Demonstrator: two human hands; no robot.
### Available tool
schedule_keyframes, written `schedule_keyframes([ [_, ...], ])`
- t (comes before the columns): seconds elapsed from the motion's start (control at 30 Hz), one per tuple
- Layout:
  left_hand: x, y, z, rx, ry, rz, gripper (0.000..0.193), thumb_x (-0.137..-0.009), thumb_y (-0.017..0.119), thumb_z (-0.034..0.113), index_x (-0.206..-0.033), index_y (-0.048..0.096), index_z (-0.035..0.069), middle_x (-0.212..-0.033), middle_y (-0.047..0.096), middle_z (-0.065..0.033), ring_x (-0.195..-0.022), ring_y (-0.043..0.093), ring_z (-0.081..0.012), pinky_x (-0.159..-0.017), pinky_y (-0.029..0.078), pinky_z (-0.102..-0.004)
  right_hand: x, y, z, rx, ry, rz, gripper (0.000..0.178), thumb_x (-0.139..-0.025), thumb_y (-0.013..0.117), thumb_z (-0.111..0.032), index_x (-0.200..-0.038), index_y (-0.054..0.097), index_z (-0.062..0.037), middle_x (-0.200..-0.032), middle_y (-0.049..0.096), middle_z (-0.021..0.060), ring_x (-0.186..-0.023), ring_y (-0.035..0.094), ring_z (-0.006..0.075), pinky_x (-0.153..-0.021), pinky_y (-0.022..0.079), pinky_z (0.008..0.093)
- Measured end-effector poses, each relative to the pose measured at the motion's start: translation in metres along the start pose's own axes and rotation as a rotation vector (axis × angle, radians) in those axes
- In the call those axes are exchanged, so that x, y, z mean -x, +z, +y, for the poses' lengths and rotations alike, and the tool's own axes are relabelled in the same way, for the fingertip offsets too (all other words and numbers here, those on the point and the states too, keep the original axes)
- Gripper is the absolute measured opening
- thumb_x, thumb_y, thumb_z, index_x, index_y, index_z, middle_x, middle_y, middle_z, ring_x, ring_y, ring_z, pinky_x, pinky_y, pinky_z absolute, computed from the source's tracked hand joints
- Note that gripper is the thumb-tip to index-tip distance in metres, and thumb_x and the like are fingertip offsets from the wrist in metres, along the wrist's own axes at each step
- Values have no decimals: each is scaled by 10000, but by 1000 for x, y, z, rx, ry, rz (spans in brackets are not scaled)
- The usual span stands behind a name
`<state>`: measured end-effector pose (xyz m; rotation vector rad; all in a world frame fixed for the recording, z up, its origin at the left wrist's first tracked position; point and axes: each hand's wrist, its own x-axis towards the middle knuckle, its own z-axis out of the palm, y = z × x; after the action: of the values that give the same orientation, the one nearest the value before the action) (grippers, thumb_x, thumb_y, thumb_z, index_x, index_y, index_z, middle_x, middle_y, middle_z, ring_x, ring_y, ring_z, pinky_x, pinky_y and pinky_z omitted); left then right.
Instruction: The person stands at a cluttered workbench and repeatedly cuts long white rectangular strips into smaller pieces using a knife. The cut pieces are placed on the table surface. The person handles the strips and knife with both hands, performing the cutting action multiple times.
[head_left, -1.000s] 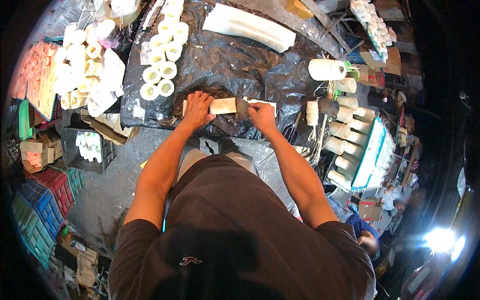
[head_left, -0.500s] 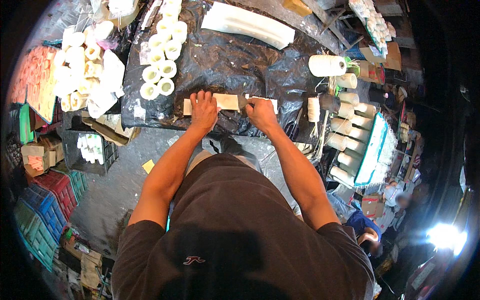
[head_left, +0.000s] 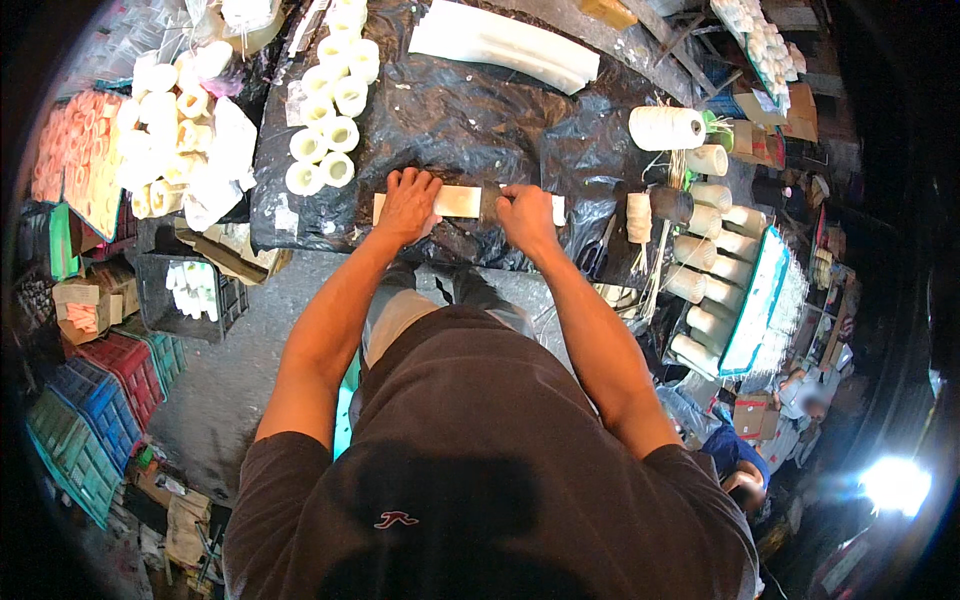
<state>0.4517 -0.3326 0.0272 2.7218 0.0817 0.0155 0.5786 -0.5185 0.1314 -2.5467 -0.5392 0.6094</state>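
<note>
A flat cream-coloured strip (head_left: 460, 201) lies near the front edge of the table on black plastic sheeting. My left hand (head_left: 406, 208) rests across its left part, fingers laid out over it and pointing away from me. Just right of the strip, my right hand (head_left: 525, 217) is closed, with its thumb towards the strip. A dark, narrow thing shows beside that thumb; what the fist grips is mostly hidden. One end of a white piece (head_left: 558, 210) sticks out on the right side of this fist.
Several hollow cream candle-like cylinders (head_left: 340, 134) stand at the left, with a long white slab (head_left: 505, 45) at the back. On the right are a thread spool (head_left: 667, 128), scissors (head_left: 596, 255) and several ribbed pale cylinders (head_left: 712, 257). A black crate (head_left: 190, 330) sits lower left.
My right hand has shifted slightly forward and covers more of the white piece. My left hand stays on the strip. The whole view has shifted a little.
</note>
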Motion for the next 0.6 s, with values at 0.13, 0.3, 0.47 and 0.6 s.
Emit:
schedule_keyframes([
  [0.13, 0, 0, 0, 14, -14, -13, 674, -676, 872, 352, -1236, 588, 106, -1162, 568, -84, -1165, 485, -309, -1010, 334, -497, -9, 4, -3, 29, -31, -6, 279, -797, 612, -179, -924, 751, 28, -914, 685, 338, -890, 674, 515, -880, 539, 536],
  [0.3, 0, 1, 0, 20, -20, -7, 670, -674, 871, 357, -1228, 588, 108, -1170, 566, -90, -1190, 478, -317, -1029, 325, -505, -11, 9, -12, 31, 60, -13, 245, -799, 618, -180, -831, 727, 37, -881, 679, 344, -877, 672, 526, -855, 542, 551],
  [0.47, -1, 2, -2, 32, -19, -18, 680, -657, 879, 348, -1223, 588, 110, -1173, 566, -92, -1202, 475, -317, -1039, 321, -512, -8, 10, -11, 101, 11, -1, 226, -797, 647, -168, -831, 733, 38, -869, 680, 341, -859, 686, 505, -830, 556, 544],
  [0.6, -3, 3, -3, 28, -10, -31, 673, -652, 885, 332, -1215, 590, 111, -1171, 568, -89, -1197, 480, -319, -1033, 327, -510, -17, 20, -8, 140, 20, -14, 212, -796, 656, -154, -859, 747, 28, -875, 692, 328, -861, 699, 488, -823, 566, 536],
])
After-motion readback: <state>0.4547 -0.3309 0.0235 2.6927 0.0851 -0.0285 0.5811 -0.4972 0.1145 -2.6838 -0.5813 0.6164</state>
